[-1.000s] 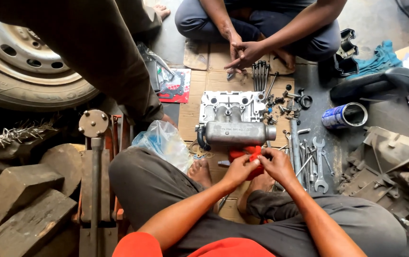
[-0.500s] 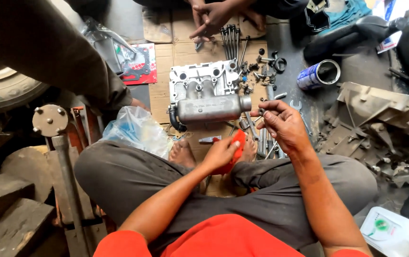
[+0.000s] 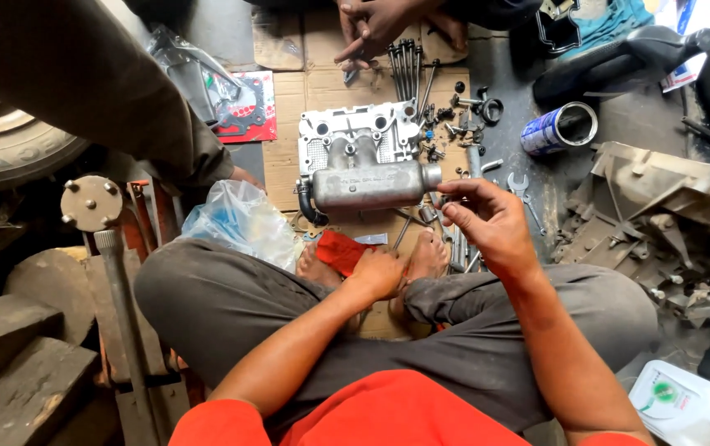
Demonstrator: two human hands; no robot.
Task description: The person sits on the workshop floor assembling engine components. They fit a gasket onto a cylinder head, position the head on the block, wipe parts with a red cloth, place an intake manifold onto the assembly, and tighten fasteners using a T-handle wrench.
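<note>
Flattened cardboard (image 3: 289, 157) covers the workshop floor, and the person sits cross-legged at its near edge. Left hand (image 3: 378, 272) presses down on a red cloth (image 3: 340, 250) by the bare feet, fingers curled over it. Right hand (image 3: 487, 219) is lifted, fingertips pinched together; whatever it grips is too small to tell. Just beyond it lies the grey engine casting (image 3: 363, 165), with bolts (image 3: 408, 70) at the far edge.

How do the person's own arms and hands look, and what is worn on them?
Both arms are bare from the elbow down. The left hand and the right hand wear no gloves, and no watch, ring or band shows. An orange-red garment covers the upper body; its short sleeves end high on the arms.
</note>
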